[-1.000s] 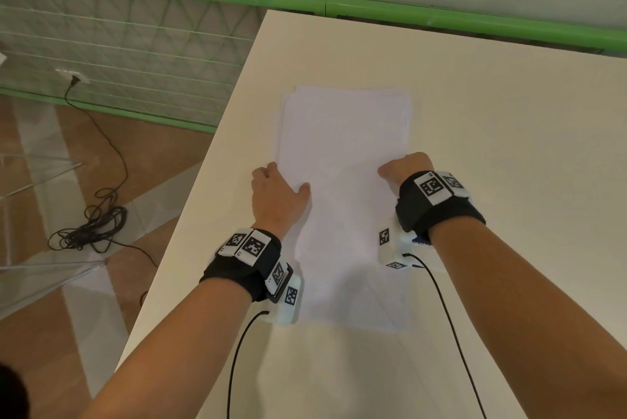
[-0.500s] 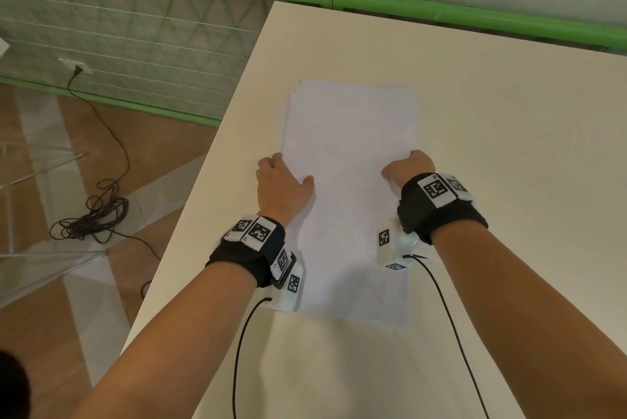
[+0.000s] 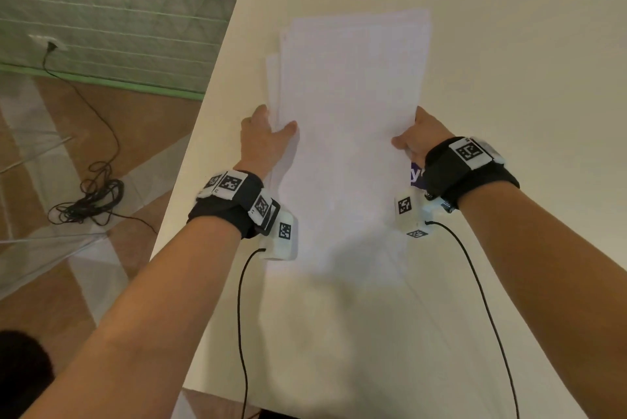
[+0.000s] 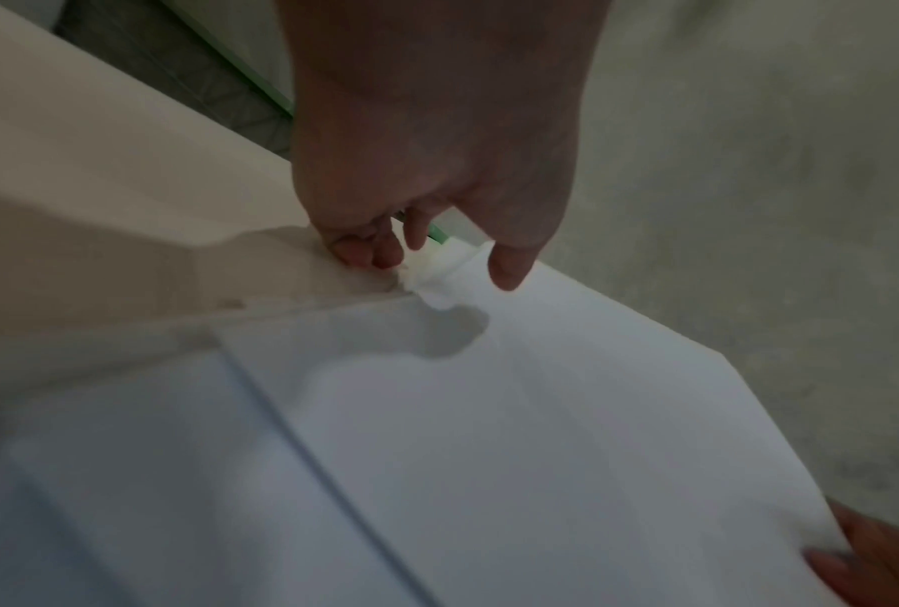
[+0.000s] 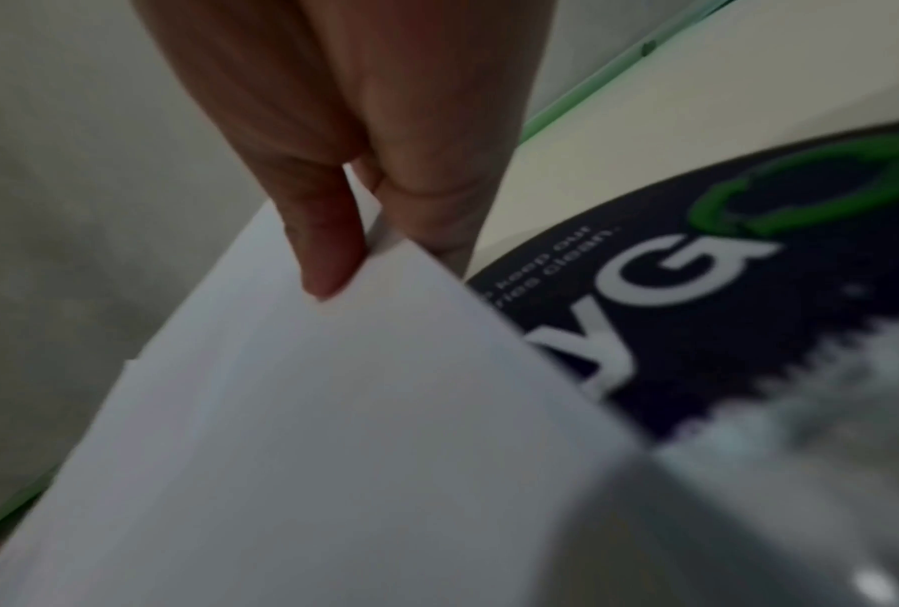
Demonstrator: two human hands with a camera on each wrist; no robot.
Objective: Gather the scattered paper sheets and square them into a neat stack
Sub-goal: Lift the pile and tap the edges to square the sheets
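Counter (image 3: 509,113): white, green rail at 12 o'clock
Hands: left hand (image 3: 263,143), right hand (image 3: 419,138) each pinch paper stack (image 3: 349,130)
Progress: gathered; left edges uneven, squaring left

the paper sheets (image 3: 353,120) between my fingers look thin, white and matt, smooth with soft bends at the edges. the table (image 3: 509,113) under them has a cream, smooth, low-sheen surface. a printed wrapper (image 5: 696,295) beside my right hand (image 3: 415,137) looks glossy, dark with white and green lettering and a serrated edge. my wrist bands (image 3: 464,177) look like black matt cloth, carrying white hard plastic blocks (image 3: 412,215) with printed markers. the floor (image 3: 84,133) looks like brown wood with a slight shine.
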